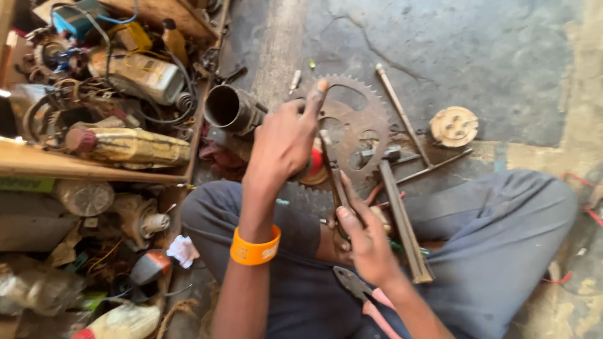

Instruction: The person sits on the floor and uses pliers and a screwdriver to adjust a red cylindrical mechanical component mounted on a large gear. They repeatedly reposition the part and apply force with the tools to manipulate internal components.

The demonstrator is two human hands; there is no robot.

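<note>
Far left: cluttered wooden shelf with dusty bottles, tangled wires. Metal pipe beside it. Round tan disc far right on the cracked concrete floor. Pliers near, on the lap.

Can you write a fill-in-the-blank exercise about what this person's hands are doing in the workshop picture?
1. The left hand grips a rusty toothed ____ at its rim.
2. The right hand holds a slim metal tool that points toward the ____ hand.
3. The wristband on the left wrist is ____ in colour.
4. Pliers with pink handles lie on the person's ____.

Missing words: sprocket; left; orange; lap
</note>
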